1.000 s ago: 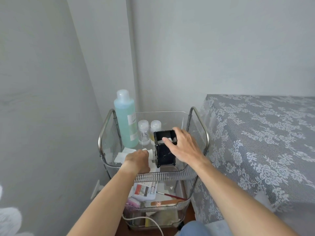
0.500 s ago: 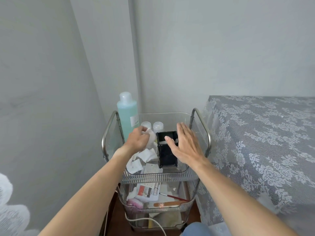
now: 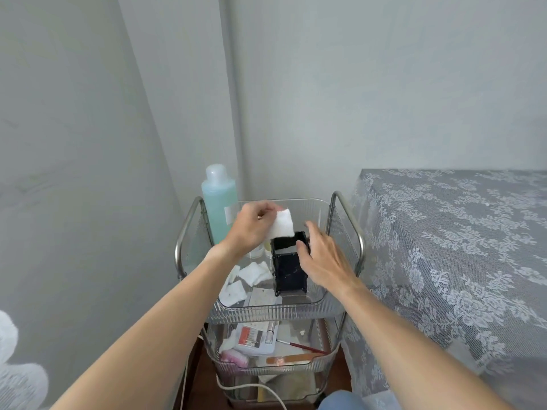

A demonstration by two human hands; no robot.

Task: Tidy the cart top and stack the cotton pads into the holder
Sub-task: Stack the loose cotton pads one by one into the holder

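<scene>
Cotton pad (image 3: 283, 224) pinched in left hand (image 3: 251, 229), just above black holder (image 3: 289, 266) on cart top tray (image 3: 321, 300). Right hand (image 3: 321, 258) grip loosely apart against holder's side. Loose pads (image 3: 251, 275) beside it. Blue bottle (image 3: 219, 202) label unreadable.

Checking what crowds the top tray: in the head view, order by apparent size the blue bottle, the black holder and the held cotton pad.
1. blue bottle
2. black holder
3. cotton pad in the left hand, raised nearer the camera yet smallest.
</scene>
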